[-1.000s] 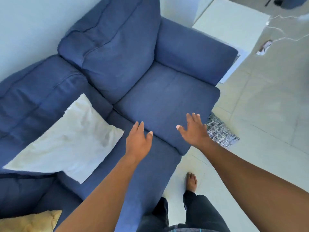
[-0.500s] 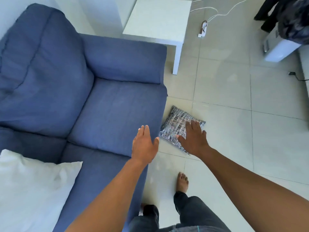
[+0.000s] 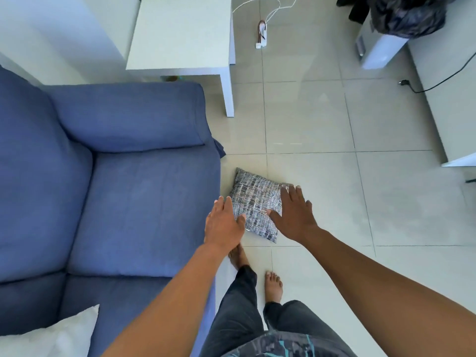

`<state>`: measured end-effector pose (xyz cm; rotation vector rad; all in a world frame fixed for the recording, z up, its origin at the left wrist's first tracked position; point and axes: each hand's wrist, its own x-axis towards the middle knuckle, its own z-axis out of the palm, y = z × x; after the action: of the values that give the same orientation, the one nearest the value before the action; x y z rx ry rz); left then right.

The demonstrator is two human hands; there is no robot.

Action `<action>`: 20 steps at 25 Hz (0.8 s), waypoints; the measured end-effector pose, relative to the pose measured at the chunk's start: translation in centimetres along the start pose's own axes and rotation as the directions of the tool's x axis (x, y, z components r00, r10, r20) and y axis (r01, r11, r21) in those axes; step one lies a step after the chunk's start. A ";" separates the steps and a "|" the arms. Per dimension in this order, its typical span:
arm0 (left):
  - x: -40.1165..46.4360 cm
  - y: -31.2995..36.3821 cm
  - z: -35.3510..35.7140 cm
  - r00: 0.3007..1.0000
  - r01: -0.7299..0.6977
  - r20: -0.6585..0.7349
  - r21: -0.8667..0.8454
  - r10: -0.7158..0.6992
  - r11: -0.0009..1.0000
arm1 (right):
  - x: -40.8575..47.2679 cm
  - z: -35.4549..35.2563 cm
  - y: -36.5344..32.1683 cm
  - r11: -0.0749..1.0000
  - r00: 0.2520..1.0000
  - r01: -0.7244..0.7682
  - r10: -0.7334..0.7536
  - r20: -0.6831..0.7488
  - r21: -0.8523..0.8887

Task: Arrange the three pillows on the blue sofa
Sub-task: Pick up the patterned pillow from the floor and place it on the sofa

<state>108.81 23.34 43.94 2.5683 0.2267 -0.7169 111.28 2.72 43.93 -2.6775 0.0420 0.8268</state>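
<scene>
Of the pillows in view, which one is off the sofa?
The black-and-white woven patterned pillow: it lies on the tiled floor beside the blue fabric sofa, under both open hands. The plain white pillow sits on the sofa seat.

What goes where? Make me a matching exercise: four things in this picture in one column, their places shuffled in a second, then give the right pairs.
Things:
1. patterned pillow
2. white pillow
3. white side table
4. power strip

Places:
A. on the blue sofa, at the bottom left corner of the picture
B. on the floor tiles near the top of the picture, with white cables
C. on the floor beside the sofa's front, between the left hand and right hand
D. standing just past the sofa's armrest

Pairs: 1-C, 2-A, 3-D, 4-B
</scene>
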 end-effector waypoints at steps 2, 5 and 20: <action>2.4 0.2 -0.6 1.000 -0.021 0.021 0.035 0.021 0.999 | 1.2 -0.5 0.3 1.000 1.000 -0.025 0.025 -0.010 0.006; 6.2 0.4 -1.1 0.998 -0.042 0.050 0.044 0.040 0.998 | 4.6 -1.0 0.6 0.997 0.998 -0.066 0.065 0.016 0.048; 28.9 -5.6 15.0 0.968 0.132 0.210 0.038 -0.137 0.990 | 25.9 15.7 9.3 0.941 0.969 -0.228 0.194 0.152 0.250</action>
<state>125.08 22.10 15.23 2.4922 0.3267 -1.0429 123.07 0.91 14.63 -2.3908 0.3897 0.9771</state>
